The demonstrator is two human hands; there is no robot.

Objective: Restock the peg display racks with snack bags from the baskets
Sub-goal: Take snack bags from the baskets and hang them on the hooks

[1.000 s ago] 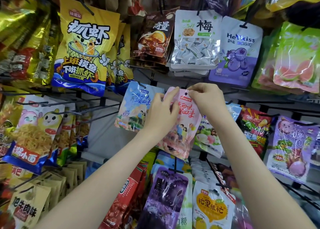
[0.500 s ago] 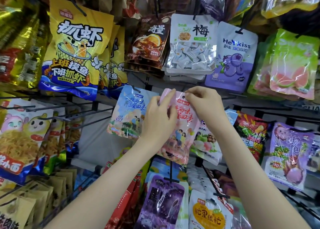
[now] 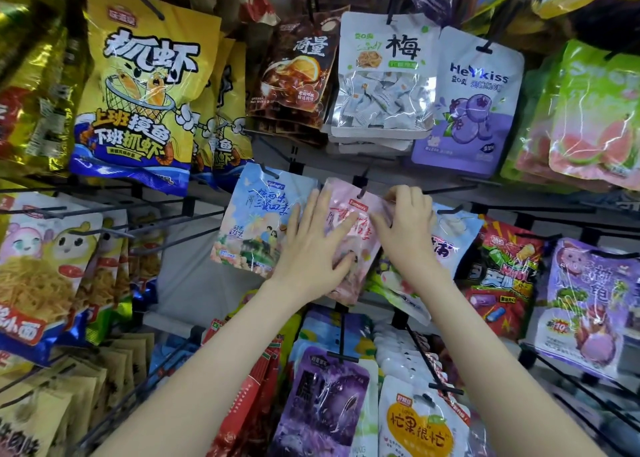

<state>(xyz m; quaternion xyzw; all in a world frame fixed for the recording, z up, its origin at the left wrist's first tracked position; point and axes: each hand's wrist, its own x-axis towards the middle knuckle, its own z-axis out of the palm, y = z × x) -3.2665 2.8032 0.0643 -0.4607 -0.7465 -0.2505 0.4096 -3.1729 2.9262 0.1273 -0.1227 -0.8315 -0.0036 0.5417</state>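
Mid-hang here: getting the pink bag (image 3: 358, 238) onto its peg (image 3: 362, 188), right beside the blue bag (image 3: 256, 221). My left hand (image 3: 311, 252) lies flat on the front, fingers spread, just pressing. My right hand (image 3: 407, 221) pinches the top edge up by the peg. Can't tell if the hole's on. Next it probably wants sliding back along the peg, then letting go.
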